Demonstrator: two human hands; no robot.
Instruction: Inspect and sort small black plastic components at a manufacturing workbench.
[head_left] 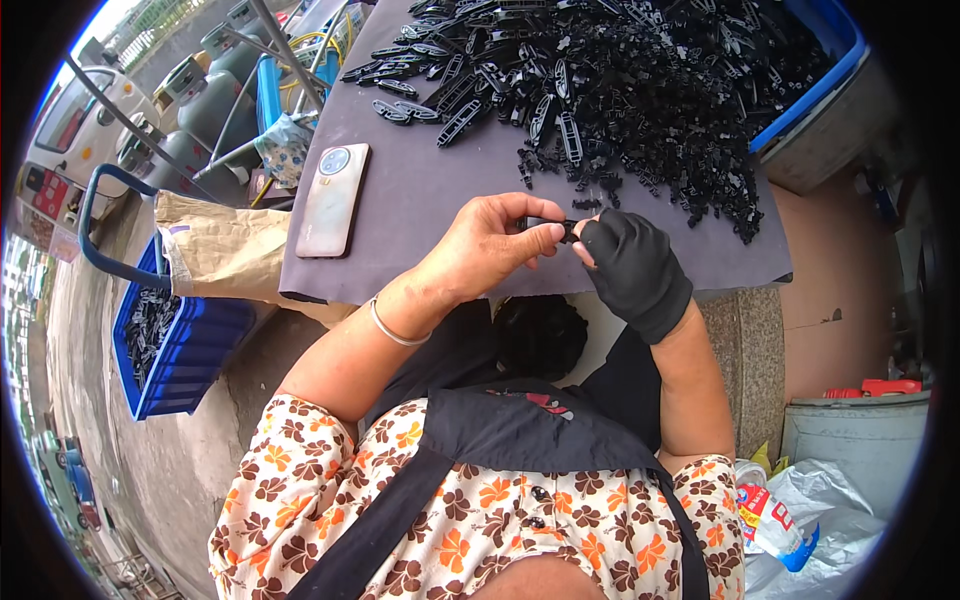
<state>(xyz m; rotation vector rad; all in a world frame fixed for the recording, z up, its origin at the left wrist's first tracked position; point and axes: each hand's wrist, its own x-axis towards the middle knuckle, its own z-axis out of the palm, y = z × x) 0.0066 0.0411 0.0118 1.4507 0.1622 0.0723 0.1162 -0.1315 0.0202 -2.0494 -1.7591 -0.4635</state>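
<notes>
Black plastic piece (569, 231) in the narrow grip of bare left hand (488, 243) and gloved right hand (637, 268)

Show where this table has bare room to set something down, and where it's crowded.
On the table, the widest bare patch lies between the phone, the black parts and the left hand. A smaller one lies right of the gloved right hand, in front of the parts. Parts crowd the far side up to the blue-rimmed bin.

We are wearing a matt cloth glove (655, 295) on our right hand (636, 262); glossy plastic parts (600, 90) are lying beyond.
</notes>
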